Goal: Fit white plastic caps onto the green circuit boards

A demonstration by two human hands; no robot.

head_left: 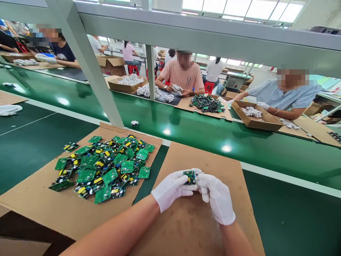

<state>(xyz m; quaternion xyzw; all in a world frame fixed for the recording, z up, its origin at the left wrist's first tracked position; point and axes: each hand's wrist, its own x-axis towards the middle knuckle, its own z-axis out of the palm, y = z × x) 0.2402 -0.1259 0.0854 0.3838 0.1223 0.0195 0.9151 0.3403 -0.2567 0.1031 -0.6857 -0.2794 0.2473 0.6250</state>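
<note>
Forearms (pixel 119 229) cropped; fingers (pixel 186 193) partly hide circuit board (pixel 189 176).

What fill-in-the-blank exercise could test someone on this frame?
1. The left hand and right hand wear gloves coloured ____.
2. The circuit board at the left hand's fingers is mainly coloured ____.
3. The circuit-board pile lies on the person's ____ side.

Missing words: white; green; left

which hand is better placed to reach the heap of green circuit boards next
Left, probably: the white-gloved left hand is nearer the heap, which lies to its left; the white-gloved right hand is farther off. The left would first need to release its small green circuit board.
</note>
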